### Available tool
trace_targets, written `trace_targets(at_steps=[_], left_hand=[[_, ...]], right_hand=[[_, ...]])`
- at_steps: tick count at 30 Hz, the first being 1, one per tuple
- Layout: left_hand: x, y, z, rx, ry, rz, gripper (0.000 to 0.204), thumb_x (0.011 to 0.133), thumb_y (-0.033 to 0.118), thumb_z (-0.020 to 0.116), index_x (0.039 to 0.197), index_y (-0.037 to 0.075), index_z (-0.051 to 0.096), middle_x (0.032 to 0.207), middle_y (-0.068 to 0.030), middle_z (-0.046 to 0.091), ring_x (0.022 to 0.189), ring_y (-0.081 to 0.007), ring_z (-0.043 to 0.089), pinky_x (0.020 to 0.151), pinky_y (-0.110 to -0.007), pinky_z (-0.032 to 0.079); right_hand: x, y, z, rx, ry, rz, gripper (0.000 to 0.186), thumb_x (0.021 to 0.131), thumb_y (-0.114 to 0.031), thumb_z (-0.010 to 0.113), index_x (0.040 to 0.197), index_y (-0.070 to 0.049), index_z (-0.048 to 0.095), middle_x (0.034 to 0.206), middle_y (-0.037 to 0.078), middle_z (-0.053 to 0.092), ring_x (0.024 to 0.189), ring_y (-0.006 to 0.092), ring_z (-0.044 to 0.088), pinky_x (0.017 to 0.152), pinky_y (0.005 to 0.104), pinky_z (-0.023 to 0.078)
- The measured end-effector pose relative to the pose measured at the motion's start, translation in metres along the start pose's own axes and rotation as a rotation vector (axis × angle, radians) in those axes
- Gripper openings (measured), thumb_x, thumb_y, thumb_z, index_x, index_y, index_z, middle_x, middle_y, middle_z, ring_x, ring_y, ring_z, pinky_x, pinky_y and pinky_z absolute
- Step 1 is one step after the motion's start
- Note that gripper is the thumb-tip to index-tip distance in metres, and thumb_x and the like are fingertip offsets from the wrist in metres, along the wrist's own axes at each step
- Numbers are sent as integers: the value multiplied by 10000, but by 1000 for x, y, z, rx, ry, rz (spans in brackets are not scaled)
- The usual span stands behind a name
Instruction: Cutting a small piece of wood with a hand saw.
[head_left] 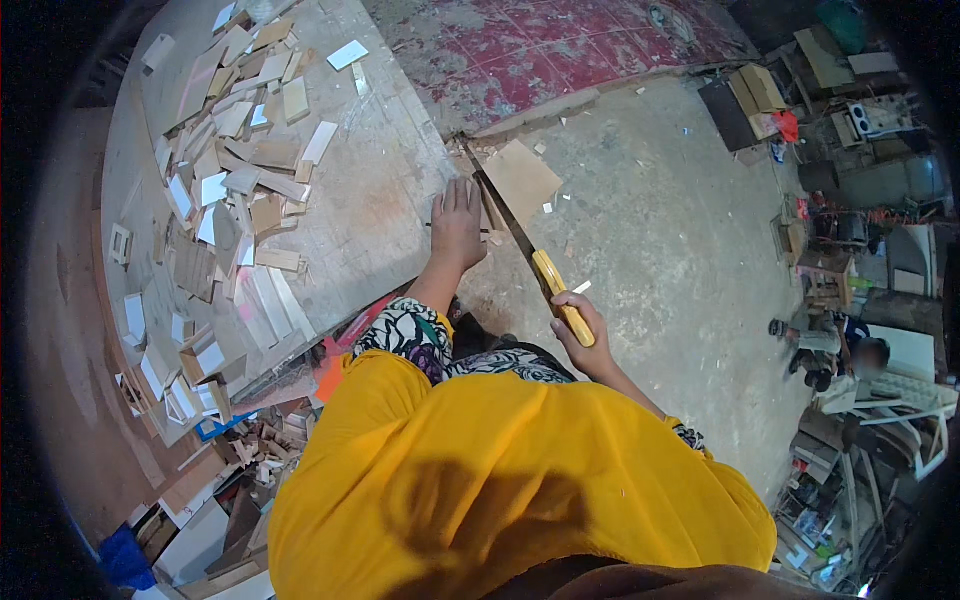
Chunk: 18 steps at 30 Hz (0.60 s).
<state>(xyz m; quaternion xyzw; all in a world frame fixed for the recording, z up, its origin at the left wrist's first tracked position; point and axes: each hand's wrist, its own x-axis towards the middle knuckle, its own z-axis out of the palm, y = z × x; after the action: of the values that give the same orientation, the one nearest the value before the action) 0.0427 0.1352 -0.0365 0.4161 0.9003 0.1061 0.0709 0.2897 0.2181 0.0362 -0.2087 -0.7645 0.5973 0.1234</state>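
My right hand [590, 348] is closed round the yellow handle [546, 270] of a handsaw. The saw's long dark blade [512, 225] points away from me, slanting up and left along the right edge of the worktable [385, 190]. My left hand [459, 225] lies palm down at that edge, fingers stretched forward and close together, just left of the blade. A narrow wooden piece [489, 208] shows between those fingers and the blade. A thin dark strip sticks out on both sides of the left hand; what lies beneath the palm is hidden.
Wood and white board offcuts [240, 190] are heaped over the table's left part. A flat brown board [522, 183] lies on the floor beyond the blade. Scrap wood [270, 445] piles up below the table. At the far right a person [835, 345] is near cluttered furniture parts.
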Motion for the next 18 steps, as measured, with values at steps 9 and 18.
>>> trace_targets(at_steps=[9,18], left_hand=[[-1,-12,19,-102,238,79,685,778,301,620,1361,21,395,1436,-196,329,1323,-327,312,1029,-463,278],[3,-6,18,-120,252,66,548,778,247,600,1267,25,493,1404,-140,385,1257,-297,373,982,-446,319]], right_hand=[[1,11,2,132,19,105,336,788,10,618,1103,-76,543,1064,89,587,988,189,566,874,289,423],[56,-5,23,-65,23,-147,333,789,-7,608,1111,-62,543,1059,134,594,989,245,598,879,314,437]])
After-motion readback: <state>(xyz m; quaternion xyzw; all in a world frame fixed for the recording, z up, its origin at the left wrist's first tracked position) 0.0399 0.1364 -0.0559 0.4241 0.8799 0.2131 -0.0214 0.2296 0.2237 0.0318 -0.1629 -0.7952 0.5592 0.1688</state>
